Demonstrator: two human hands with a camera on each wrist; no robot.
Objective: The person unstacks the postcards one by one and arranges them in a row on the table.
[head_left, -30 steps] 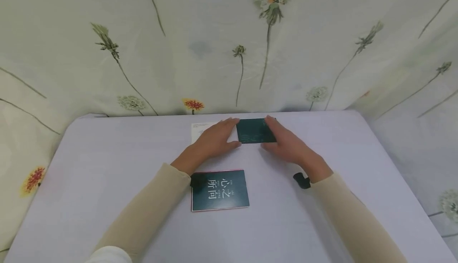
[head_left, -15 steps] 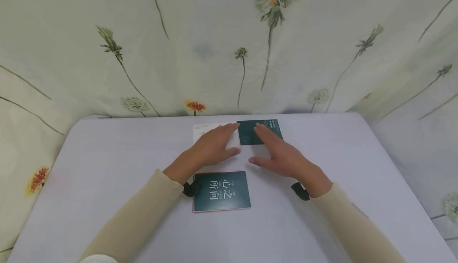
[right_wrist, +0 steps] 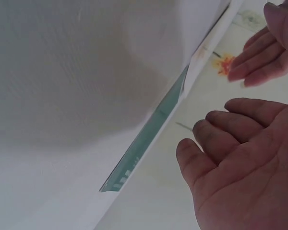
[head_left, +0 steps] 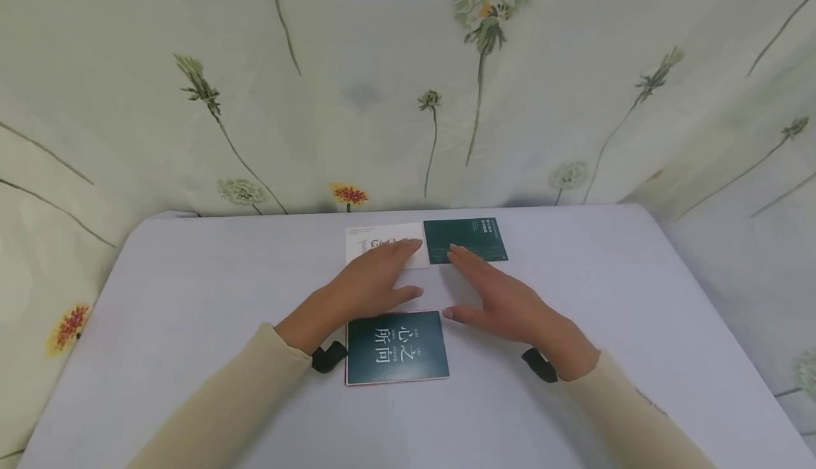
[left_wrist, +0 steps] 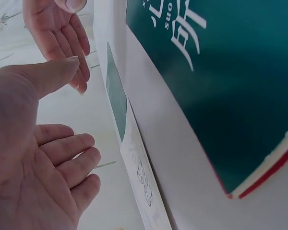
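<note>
Two cards lie side by side at the back of the table: a white card (head_left: 355, 244) with printed lettering, and to its right a dark green card (head_left: 472, 239) with small white text. Nearer stands a low stack of cards (head_left: 398, 348), its top one dark green with large white characters and a red edge low down (left_wrist: 273, 170). My left hand (head_left: 370, 283), fingers extended and thumb apart, overlaps the white card in the head view. My right hand (head_left: 503, 299) overlaps the green card's lower edge. Both wrist views show the palms bare, holding nothing.
A white cloth (head_left: 191, 313) covers the table. Behind it hangs a pale curtain (head_left: 363, 100) printed with dandelions, close along the table's back edge. Each wrist carries a dark strap (head_left: 329, 357).
The right hand has let go of the green card, which now lies beside the white one. Both hands have drawn back toward the person, uncovering more of the two cards.
</note>
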